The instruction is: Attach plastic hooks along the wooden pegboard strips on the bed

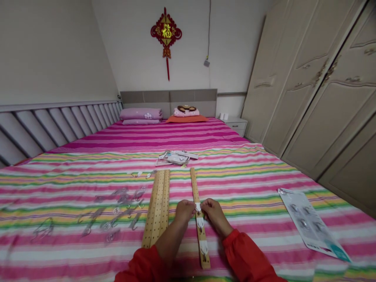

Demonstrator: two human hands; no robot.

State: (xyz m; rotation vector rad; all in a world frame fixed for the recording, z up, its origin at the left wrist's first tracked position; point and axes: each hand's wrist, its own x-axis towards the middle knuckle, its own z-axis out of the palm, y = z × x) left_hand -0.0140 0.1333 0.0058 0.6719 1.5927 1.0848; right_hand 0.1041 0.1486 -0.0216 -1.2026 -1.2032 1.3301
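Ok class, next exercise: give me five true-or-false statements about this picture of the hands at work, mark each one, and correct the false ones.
1. The left hand and right hand are at a white hook on the narrow strip. True.
2. Two more white hooks sit on the wide board. False: they are on the narrow strip, and the wide board lies to its left.
3. The sleeves are blue. False: they are red.
4. A printed sheet lies right of the hands. True.
5. Small hooks lie scattered left of the wide board. True.
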